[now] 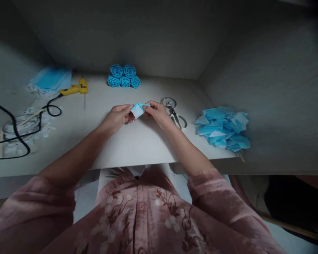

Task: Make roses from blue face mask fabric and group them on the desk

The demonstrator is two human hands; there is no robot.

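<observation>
A small folded piece of blue and white face-mask fabric is held up above the table between my two hands. My left hand pinches its left edge with thumb and fingers. On the opposite side, my right hand grips the blue top corner, thumb over the fold. Just right of my right hand lie scissors with pale handles, their blades over a round clear roll, perhaps tape. Some fingertips are hidden behind the fabric.
Rolled blue rosettes are stacked at the back. Blue face masks and a yellow glue gun lie back left; its black cord loops over sticks and scraps. Crumpled blue fabric flowers sit right. Walls enclose the table.
</observation>
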